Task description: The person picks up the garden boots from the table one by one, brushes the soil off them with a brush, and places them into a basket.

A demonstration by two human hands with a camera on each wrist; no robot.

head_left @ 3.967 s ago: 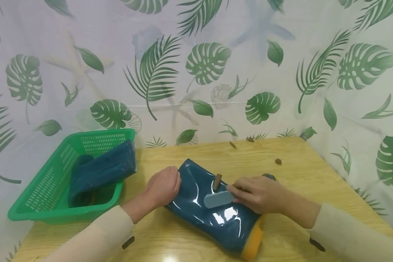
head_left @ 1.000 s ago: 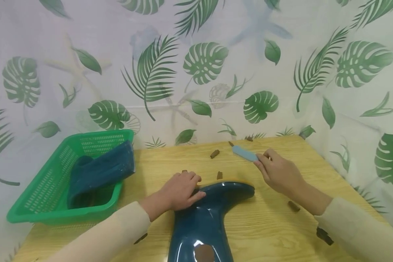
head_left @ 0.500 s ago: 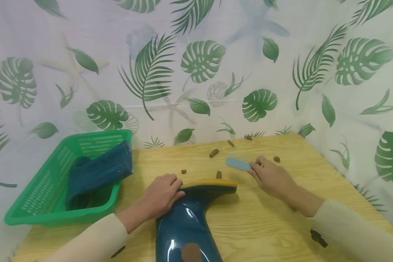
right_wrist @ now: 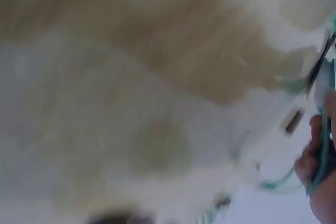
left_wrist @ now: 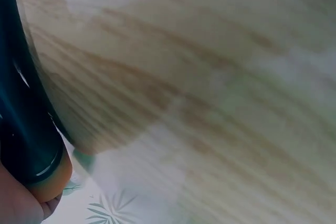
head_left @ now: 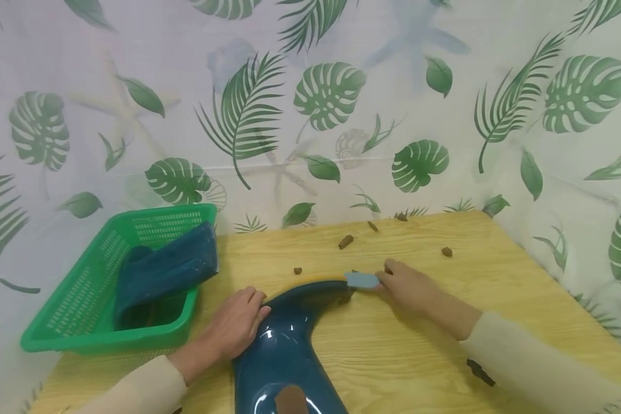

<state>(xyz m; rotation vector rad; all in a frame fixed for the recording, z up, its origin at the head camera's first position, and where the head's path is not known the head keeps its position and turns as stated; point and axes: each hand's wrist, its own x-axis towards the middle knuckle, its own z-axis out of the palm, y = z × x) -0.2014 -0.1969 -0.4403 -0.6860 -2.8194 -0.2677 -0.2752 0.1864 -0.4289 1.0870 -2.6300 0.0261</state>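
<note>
A glossy dark blue rain boot (head_left: 284, 351) lies on the wooden table, its toe pointing right and its shaft running off the bottom edge of the head view. My left hand (head_left: 235, 328) grips it at the heel; the left wrist view shows that hand (left_wrist: 18, 203) around the orange sole (left_wrist: 55, 177). A brown patch (head_left: 291, 399) marks the shaft. In my right hand (head_left: 409, 290) is a light blue brush (head_left: 362, 280), held by its handle, its head right at the toe. The right wrist view catches the fingers curled around the handle, blurred at the edge.
To the left stands a green plastic basket (head_left: 106, 345) with a second blue boot (head_left: 171, 270) leaning inside. Several brown bits lie about, such as a roll-shaped piece (head_left: 345, 241), a small lump (head_left: 447, 252) and a dark piece (head_left: 480, 372) near the right sleeve. A leaf-print sheet (head_left: 269, 132) hangs behind.
The boot has been turned from lying diagonally to toe pointing right, shaft toward me. My left hand moved from its shaft opening to the heel. Lately the brush has come left and down to the toe.
</note>
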